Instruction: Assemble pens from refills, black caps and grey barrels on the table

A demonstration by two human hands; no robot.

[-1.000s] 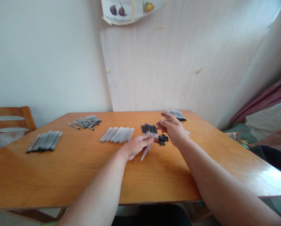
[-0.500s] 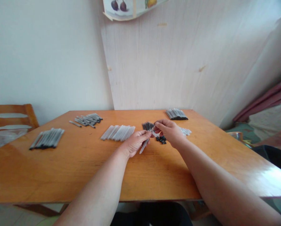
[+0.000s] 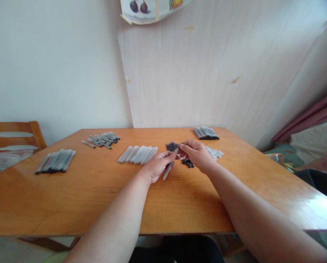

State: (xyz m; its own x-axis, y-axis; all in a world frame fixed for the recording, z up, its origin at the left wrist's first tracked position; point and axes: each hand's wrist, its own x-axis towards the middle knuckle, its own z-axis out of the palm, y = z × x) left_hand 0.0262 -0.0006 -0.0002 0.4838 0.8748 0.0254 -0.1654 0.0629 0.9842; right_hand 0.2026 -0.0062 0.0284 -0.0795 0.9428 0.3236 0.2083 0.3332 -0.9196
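Note:
My left hand (image 3: 159,166) is closed around a slim clear pen (image 3: 168,170), tilted with its narrow tip pointing down toward me. A dark line shows inside its barrel. At the pen's upper end, the thumb and finger of my right hand (image 3: 193,151) pinch together; the exact part between them is mostly covered. Just behind my hands lies a bundle of dark pen refills (image 3: 171,146). Small black caps or plugs (image 3: 190,163) are heaped below my right hand. Left of my hands, clear empty barrels (image 3: 137,155) lie in a row.
Pens with black ends (image 3: 56,161) lie in a group at the left of the wooden table (image 3: 97,204). A looser pile of pens (image 3: 104,139) sits behind, and another bundle (image 3: 206,133) at the back right. Clear caps (image 3: 215,152) lie beyond my right hand.
My right hand has shifted slightly left, closer to my left hand. The pen's lower end now shows a pointed tip and a darker inside, where it looked blunt and pale.

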